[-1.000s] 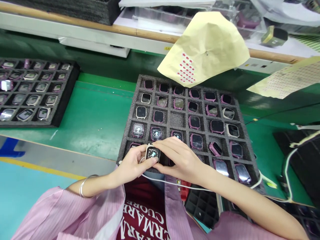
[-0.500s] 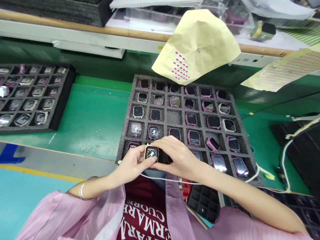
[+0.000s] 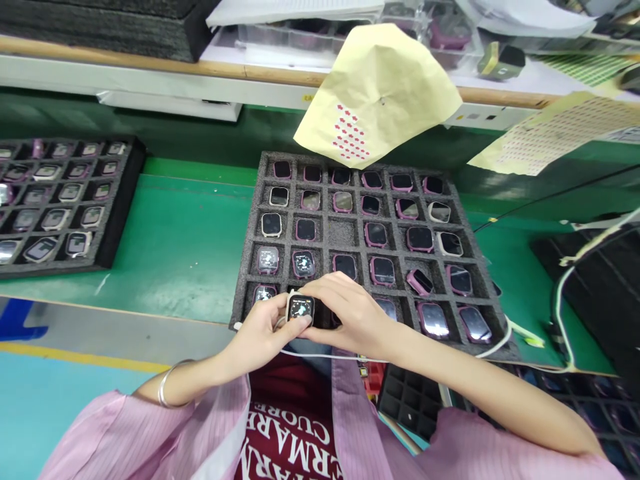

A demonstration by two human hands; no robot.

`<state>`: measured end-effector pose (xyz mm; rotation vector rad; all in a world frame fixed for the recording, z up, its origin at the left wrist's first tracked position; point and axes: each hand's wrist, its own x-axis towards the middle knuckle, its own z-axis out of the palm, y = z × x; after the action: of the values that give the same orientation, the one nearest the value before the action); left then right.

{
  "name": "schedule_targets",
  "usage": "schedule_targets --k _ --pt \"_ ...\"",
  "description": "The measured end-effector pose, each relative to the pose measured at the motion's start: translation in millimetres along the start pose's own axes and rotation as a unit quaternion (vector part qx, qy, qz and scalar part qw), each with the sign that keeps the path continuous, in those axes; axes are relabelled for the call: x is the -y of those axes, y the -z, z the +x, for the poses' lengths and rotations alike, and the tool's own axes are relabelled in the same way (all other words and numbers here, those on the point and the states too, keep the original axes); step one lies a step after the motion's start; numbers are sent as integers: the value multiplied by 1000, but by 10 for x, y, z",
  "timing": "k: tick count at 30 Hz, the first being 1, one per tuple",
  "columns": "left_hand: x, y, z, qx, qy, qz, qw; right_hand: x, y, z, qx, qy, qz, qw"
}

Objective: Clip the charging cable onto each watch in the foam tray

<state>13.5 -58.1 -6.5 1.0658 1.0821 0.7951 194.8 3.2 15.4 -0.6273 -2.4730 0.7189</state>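
A light-framed smartwatch (image 3: 301, 308) with a lit dial is held over the front edge of a grey foam tray (image 3: 345, 233). My left hand (image 3: 263, 332) grips its left side, the thumb against the lower part of the screen. Around the watch's right side and top edge curl the fingers of my right hand (image 3: 353, 317). A white cable (image 3: 335, 357) runs below both hands toward the right. The tray's compartments hold several watches in purple or light frames, a few at the front left with lit dials. One compartment in the third row has no watch.
Another foam tray of watches (image 3: 107, 220) lies at the left on the green table (image 3: 175, 233). Yellow paper (image 3: 380, 93) hangs from the shelf edge above the main tray. A small black compartment tray (image 3: 410, 400) is below the table edge, and dark foam (image 3: 590, 280) sits at the right.
The view has shifted slightly, moving the trays and shelf a little in the picture. Both hands keep the same hold on the watch. A front-left watch in the tray now shows more of its lit dial.
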Motion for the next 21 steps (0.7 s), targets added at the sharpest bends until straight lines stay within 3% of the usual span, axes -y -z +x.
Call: schedule_targets --k 8,10,12,14,16,18,21 --pt "-3 -22 -54 3 -5 16 1000 8 39 2 -24 -2 25 999" --pt "5 -28 -87 -18 -20 -6 1000 -8 66 10 -49 -18 50 997" --pt "15 -33 -124 -74 -37 -51 995 -23 74 12 -61 -49 48 996" --pt "20 -36 -162 -151 -56 -103 982 -22 70 4 -23 -75 -13 997" --pt "12 -41 -192 -191 -70 -142 969 2 85 -17 51 -78 -105 990" --pt "-17 -48 -202 -172 -71 -158 970 39 154 -51 102 -67 -174 977" --pt "-93 -75 -166 -100 -35 -139 985 86 331 -127 136 -65 -231 961"
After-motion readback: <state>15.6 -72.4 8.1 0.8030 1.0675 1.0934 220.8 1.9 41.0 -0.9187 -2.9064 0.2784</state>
